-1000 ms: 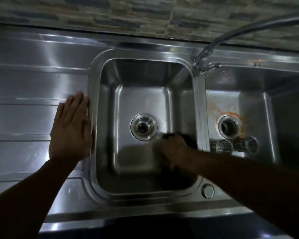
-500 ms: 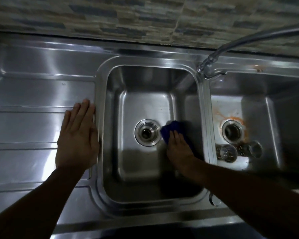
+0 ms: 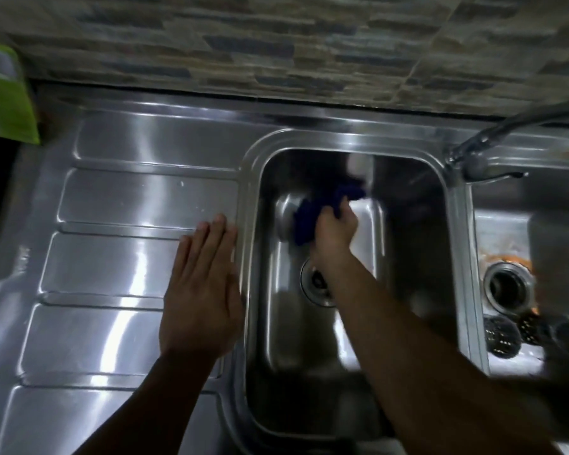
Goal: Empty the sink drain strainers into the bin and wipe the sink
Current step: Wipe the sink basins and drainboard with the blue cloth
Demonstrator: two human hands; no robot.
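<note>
The person is wiping the left basin [image 3: 418, 244] of the double steel sink. The right grip [image 3: 335, 226] is clenching a dark blue cloth [image 3: 309, 215], with the fingers curling round its bunched top while the rest is trailing against the far-left part of the basin floor, beyond the open drain [image 3: 314, 284] that the forearm is partly covering. The left grip [image 3: 201, 290] is lying released, palm flat and fingers straight, on the drainboard [image 3: 119, 264] just beside the basin rim, apparently bracing the body. To do this step well, the cloth probably wants spreading flatter under the palm rather than staying balled. It also wants working in overlapping passes through the corners and up the walls, and drawing toward the drain so residue is not merely being pushed about. The cloth is sitting under and ahead of the right grip, touching the steel. The strainers [image 3: 501, 336] are lying in the right basin [image 3: 503, 231], near its orange-stained drain opening [image 3: 509, 287] and well apart from both grips. Whether they are emptied is too blurred to tell.
</note>
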